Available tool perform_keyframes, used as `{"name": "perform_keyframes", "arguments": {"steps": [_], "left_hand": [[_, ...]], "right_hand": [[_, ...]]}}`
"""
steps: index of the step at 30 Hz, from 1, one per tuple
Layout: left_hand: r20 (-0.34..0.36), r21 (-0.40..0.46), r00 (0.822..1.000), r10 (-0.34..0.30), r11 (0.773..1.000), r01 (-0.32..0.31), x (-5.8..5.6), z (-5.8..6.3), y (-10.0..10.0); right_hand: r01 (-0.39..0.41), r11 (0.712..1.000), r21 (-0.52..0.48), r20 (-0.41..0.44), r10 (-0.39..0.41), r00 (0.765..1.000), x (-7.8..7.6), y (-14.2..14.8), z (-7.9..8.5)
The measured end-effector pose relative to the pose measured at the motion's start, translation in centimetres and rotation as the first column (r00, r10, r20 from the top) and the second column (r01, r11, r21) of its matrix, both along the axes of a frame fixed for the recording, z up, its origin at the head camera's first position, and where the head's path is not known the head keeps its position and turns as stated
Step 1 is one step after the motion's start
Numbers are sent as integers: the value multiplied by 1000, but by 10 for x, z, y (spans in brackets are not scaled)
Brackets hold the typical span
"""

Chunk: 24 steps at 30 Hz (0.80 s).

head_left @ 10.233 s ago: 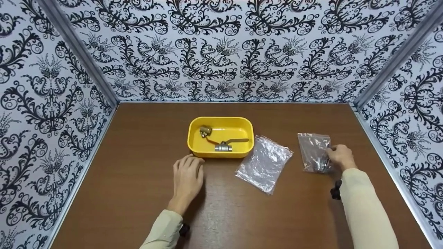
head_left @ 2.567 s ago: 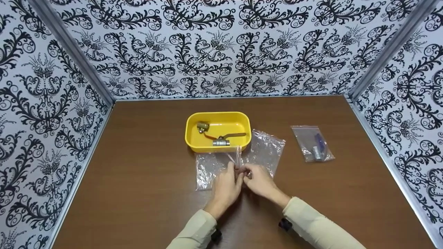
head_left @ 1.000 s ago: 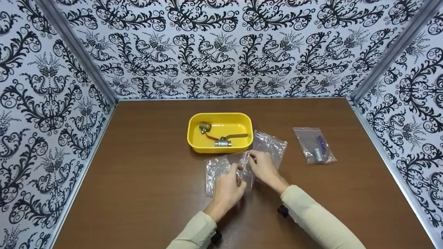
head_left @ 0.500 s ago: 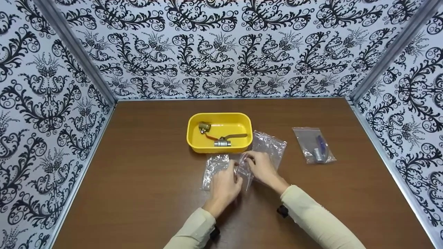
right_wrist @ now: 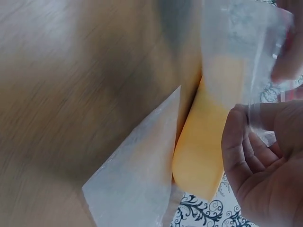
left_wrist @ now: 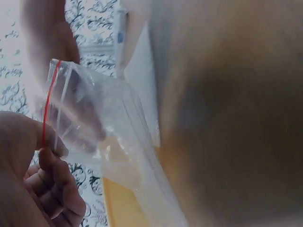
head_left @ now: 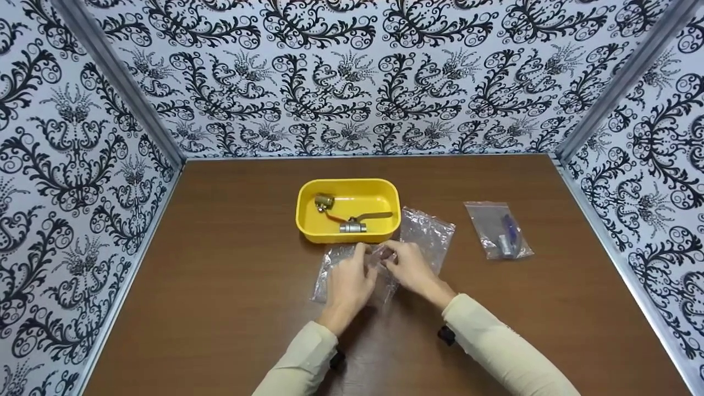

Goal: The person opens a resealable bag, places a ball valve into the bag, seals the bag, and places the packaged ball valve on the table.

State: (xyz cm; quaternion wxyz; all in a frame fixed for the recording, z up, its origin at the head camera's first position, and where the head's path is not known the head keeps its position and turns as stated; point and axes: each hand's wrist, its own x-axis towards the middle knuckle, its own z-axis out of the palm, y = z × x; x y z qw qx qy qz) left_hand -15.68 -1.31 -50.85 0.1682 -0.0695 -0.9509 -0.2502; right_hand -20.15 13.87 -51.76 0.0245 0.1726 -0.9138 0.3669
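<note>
I record the left hand (head_left: 347, 280) pinching a clear bag (left_wrist: 118, 104) between thumb and fingers at its red strip (left_wrist: 46, 106). On my remote feed the right hand (head_left: 412, 269) likewise grasps an edge of the bag between thumb and forefinger. The bag is located between both hands, just in front of the yellow box (head_left: 347, 238). Inside the box I note a brass valve (head_left: 324, 202) toward the far left corner and a silver valve (head_left: 352, 226) near the front wall. A flat plastic bag (head_left: 432, 234) lies beside the box's right side on the table (head_left: 231, 247). Well apart, farther right, lies a zip bag (head_left: 487, 217) containing a silver cylinder (head_left: 504, 245) and a purple item (head_left: 511, 228).
</note>
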Motion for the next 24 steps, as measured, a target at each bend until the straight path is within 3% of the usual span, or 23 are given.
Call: {"name": "perform_keyframes", "arguments": {"steps": [8,17,24], "left_hand": [[-137,19,990,29,999,-27,-4,11,-14],[-156,-14,985,74,997,-77,-7,13,-20],[-109,1,986,128,992,-128,-9,14,-30]], "right_hand": [[2,997,73,-34,1,999,-2,2,1],[-89,995,33,-32,90,995,0,-1,5],[-87,993,79,-165,99,981,-18,-6,12]]}}
